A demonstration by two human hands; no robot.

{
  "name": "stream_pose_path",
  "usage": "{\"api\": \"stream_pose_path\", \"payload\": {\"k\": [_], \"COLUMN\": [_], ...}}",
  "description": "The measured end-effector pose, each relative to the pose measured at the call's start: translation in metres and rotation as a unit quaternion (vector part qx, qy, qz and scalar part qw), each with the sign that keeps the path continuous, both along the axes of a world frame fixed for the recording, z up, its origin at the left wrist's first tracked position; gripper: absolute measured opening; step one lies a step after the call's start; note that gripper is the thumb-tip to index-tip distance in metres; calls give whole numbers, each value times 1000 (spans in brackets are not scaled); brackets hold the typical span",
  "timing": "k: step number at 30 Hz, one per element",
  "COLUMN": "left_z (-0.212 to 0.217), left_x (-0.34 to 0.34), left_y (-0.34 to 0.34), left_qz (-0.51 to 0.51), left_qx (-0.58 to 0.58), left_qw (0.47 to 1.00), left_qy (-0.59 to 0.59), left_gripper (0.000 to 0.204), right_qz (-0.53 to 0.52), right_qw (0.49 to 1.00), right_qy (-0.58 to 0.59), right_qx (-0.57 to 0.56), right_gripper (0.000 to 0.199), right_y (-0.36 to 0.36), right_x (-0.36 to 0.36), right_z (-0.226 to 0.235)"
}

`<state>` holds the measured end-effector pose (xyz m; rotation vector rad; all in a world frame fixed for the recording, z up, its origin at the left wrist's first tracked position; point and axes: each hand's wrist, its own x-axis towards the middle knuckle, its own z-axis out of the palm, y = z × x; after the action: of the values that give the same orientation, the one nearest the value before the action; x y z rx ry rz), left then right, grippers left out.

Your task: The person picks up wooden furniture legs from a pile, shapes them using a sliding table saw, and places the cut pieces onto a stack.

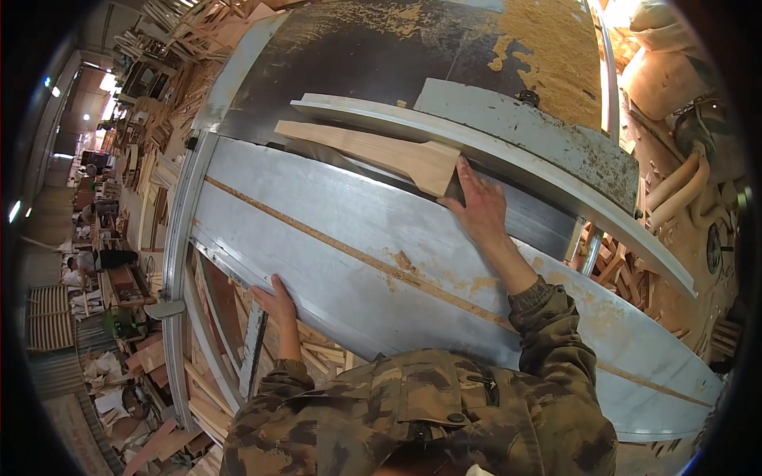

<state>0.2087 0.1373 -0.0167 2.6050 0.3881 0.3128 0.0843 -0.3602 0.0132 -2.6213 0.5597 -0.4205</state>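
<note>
A pale shaped wooden piece (381,156), narrow at its far left end and wider toward me, lies along the fence (476,151) of a table saw. My right hand (482,208) touches its near wide end, with fingers stretched and thumb spread apart. Beside the piece runs a grey, blurred strip; whether it is the blade cannot be made out. On the left, my left hand (278,303) rests at the edge of the silver sliding table (317,206), fingers extended and holding nothing.
Sawdust covers much of the dark saw top (341,71). A grey metal fence block (524,135) stands behind the fence. Wood offcuts (623,274) lie below at the right, near a dust hose (679,186). At the far left are stacked timber and another person (103,260).
</note>
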Motion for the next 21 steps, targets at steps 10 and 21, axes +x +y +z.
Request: {"api": "stream_pose_path", "payload": {"k": [10, 21], "left_z": [-2, 0], "left_x": [-6, -5], "left_y": [4, -4], "left_qz": [-2, -3], "left_qx": [6, -20], "left_qw": [1000, 1000], "left_qy": [-5, -15], "left_gripper": [97, 96], "right_qz": [175, 371], "right_qw": [937, 854], "right_qy": [-37, -7], "right_qx": [-302, -365], "right_gripper": [48, 41], "right_y": [-80, -95], "right_x": [1, 65], "right_z": [81, 80]}}
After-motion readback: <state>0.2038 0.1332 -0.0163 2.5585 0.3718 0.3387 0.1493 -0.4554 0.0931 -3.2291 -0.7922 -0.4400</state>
